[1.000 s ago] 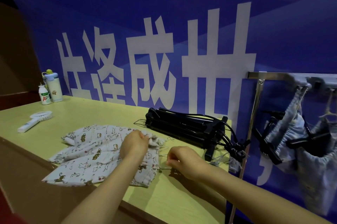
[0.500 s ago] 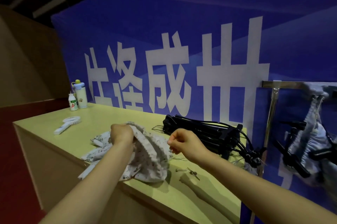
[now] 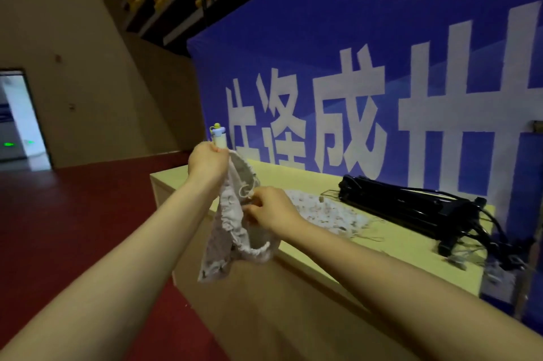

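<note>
1. We hold the little pants [image 3: 232,231] up in the air, over the near left edge of the desk [image 3: 411,246], not lying on it
2. Our left hand [image 3: 207,162] is the high one. Its fingers [image 3: 216,149] are curled tight round the top of the stretchy waist, and the pants hang down from there
3. Our right hand [image 3: 271,208] is lower, at the middle of the waist. Its fingers [image 3: 252,208] pinch the cloth there, near a thin white string; we cannot tell if they hold the string too
4. We think this step is picking up the pants and pulling the waist straight, so they are ready to hang
5. Next, we think, the right hand must slide along the waist to the far side, so each hand holds one end and the waist goes flat. The grip must be firm, for the cloth is soft and floppy
6. Then we will need a hanger. The black hangers [image 3: 411,205] lie in a pile at the back of the desk, well apart from our hands
7. Another spotted cloth [image 3: 323,211] lies flat on the desk, just beyond the right hand, and a bottle [image 3: 218,134] peeks out behind the left hand
</note>
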Demonstrator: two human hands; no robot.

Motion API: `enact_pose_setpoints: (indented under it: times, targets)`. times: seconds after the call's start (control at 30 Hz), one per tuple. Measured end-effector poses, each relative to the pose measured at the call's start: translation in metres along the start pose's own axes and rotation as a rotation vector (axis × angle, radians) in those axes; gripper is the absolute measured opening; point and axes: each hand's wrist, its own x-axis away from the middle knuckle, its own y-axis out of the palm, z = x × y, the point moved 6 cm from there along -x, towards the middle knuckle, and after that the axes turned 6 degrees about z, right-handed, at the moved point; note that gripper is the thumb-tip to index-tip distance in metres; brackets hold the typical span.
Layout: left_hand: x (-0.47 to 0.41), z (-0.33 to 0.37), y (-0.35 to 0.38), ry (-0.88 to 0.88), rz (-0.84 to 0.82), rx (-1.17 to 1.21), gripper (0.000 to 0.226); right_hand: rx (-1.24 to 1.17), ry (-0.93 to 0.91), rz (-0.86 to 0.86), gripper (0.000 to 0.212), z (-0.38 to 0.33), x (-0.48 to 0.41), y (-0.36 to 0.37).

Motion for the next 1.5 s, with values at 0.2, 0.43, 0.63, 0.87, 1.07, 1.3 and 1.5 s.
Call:
enact_pose_setpoints:
  times: [0.2,0.43,0.63,0.87,1.07,1.3,1.5]
  targets:
    - [0.021,-0.024,0.030,-0.044,-0.315,0.021,0.022,-0.043,0.067,-0.143,0.016,0.003,0.010,0.032]
    - [0.031,-0.035,0.074,-0.066,-0.388,0.021,0.032,-0.016,0.034,-0.260,0.015,0.035,0.018,0.029]
    - [0.029,-0.045,0.127,-0.103,-0.383,0.091,0.032,0.013,0.128,-0.066,0.029,0.096,0.014,-0.034]
    - [0.025,-0.049,0.191,-0.151,-0.392,0.162,0.041,0.482,0.376,0.131,0.025,0.227,0.013,-0.142]
    - [0.021,-0.062,0.231,-0.187,-0.412,0.147,0.033,0.741,0.482,0.011,0.040,0.302,0.017,-0.159]
    - [0.017,-0.078,0.255,-0.193,-0.408,0.104,0.023,0.897,0.470,-0.026,0.039,0.327,0.008,-0.144]
    - [0.017,-0.082,0.256,-0.173,-0.401,0.070,0.018,0.902,0.553,-0.036,0.031,0.339,0.006,-0.136]
